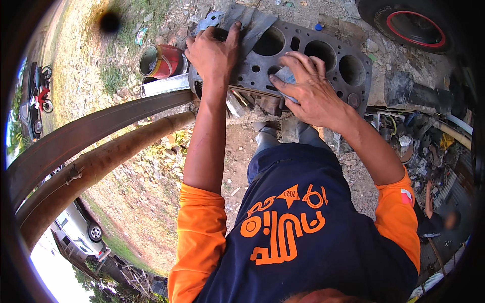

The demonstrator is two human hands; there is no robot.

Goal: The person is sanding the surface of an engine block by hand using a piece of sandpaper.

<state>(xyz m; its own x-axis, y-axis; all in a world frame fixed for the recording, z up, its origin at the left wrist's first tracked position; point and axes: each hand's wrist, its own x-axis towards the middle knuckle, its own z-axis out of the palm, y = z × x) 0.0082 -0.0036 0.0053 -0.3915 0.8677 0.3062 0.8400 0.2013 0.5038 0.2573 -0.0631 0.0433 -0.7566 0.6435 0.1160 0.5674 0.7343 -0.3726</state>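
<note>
A grey engine block (283, 70) lies in front of me with its flat top face and round cylinder bores upward. My left hand (214, 53) rests at its left end, fingers and thumb spread over the nearest bore, the thumb beside a dark grey flat sheet (258, 36) that lies across the face. A light blue, flat pad (286, 81) sits under my right hand (310, 86), whose bent fingers grip it against the middle of the block. The pad's material cannot be made out. A perforated bluish metal plate (211, 20) pokes out beyond my left fingers.
A red bucket (169, 61) stands left of the block. A metal beam (101, 118) and a rusty pipe (106, 154) run in from the left. At the far right is a wheel with a red-ringed rim (417, 28). Mixed parts (404, 131) and another person (439, 222) are at right.
</note>
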